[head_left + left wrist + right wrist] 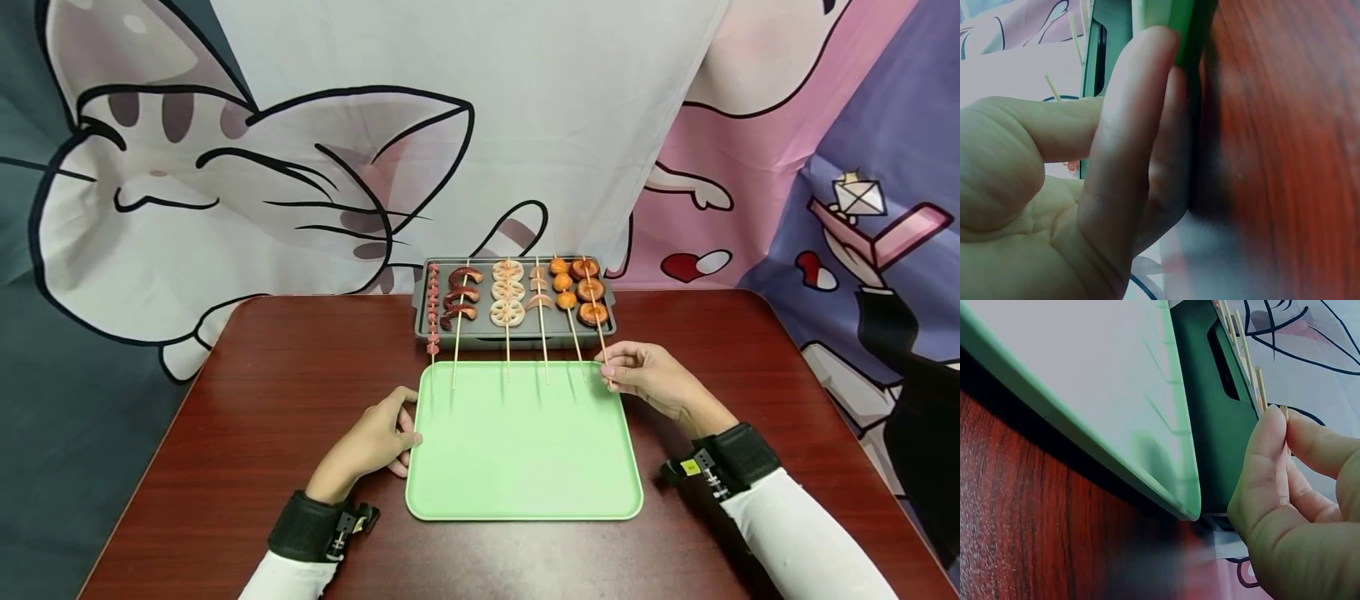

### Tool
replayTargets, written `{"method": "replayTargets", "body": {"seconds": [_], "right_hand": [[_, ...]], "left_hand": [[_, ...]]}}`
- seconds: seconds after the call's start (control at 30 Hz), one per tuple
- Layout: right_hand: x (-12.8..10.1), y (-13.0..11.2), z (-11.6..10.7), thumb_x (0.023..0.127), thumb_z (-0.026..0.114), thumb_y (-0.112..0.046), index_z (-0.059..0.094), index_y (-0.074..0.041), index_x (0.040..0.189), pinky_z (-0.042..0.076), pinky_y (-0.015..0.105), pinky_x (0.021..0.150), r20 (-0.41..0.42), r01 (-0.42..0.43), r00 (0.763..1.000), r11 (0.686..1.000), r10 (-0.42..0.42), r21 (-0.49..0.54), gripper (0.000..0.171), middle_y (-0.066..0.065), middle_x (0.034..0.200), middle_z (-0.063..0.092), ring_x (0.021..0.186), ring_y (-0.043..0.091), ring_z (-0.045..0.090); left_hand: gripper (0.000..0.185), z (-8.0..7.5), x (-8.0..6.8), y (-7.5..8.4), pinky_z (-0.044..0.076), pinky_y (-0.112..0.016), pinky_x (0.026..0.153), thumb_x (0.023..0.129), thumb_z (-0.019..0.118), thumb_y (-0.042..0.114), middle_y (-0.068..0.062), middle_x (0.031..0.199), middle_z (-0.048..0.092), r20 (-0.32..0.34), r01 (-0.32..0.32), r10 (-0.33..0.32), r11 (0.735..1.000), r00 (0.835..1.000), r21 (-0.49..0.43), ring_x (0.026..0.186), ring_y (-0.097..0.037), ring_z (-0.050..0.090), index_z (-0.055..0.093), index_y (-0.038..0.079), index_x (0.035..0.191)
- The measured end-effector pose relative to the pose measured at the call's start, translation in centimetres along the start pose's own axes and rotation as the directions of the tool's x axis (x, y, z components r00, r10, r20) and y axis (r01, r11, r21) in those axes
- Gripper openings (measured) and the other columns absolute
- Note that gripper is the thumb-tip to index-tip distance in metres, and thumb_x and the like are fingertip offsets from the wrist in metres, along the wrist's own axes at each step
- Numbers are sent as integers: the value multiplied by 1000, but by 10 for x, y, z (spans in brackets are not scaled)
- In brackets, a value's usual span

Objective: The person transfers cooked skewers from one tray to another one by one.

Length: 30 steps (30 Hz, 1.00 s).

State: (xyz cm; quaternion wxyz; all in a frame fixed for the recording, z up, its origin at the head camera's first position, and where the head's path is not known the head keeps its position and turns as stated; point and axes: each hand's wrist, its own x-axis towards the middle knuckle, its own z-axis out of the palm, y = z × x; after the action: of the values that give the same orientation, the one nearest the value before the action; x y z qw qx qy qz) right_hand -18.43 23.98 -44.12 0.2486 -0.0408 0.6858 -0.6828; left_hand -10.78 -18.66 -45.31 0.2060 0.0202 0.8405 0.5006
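Observation:
My left hand (375,435) grips the left edge of a light green tray (525,454), thumb on the rim; in the left wrist view, fingers show beside the tray's edge. At the tray's far right corner, my right hand (651,379) pinches the bare stick end of the rightmost skewer, which carries brown mushroom caps (592,289). That skewer still lies along the dark grill pan (483,342) behind the tray. The right wrist view shows the stick tip (1284,412) between thumb and finger.
More skewers lie side by side on the pan: small pink pieces (432,304), curled sausages (461,295), lotus root slices (507,292), pale pieces (538,286) and orange balls (563,283). Their sticks overhang the tray's far edge. A cartoon-print cloth (570,125) hangs behind the brown table (300,358).

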Motion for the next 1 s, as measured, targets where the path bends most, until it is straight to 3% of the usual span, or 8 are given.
{"method": "replayTargets", "body": {"seconds": [0.27,0.6,1.0], "right_hand": [[2,3,-3,99,65,2,54,15,124,65,24,74,4,-8,1000,1000,8,11,30,3,90,71,81,12,71],[-3,1,-6,99,64,3,55,15,120,65,24,76,-4,18,1000,999,-19,-44,26,1,91,71,84,11,72],[-14,1,-4,98,66,4,58,13,116,66,30,78,41,12,999,994,-8,-107,22,-1,90,68,83,11,71]], "left_hand": [[55,0,1,-1,63,-39,49,94,67,-9,-15,87,55,-2,5,-5,1000,1000,-3,56,-24,63,44,-3,143],[55,1,2,-1,63,-39,49,94,67,-8,-15,87,55,-7,8,-8,1000,1000,-3,56,-23,63,44,-2,143],[55,0,2,-1,63,-39,49,93,68,-8,-15,88,55,-3,14,-14,1000,1000,-5,56,-23,63,44,-2,143]]}}
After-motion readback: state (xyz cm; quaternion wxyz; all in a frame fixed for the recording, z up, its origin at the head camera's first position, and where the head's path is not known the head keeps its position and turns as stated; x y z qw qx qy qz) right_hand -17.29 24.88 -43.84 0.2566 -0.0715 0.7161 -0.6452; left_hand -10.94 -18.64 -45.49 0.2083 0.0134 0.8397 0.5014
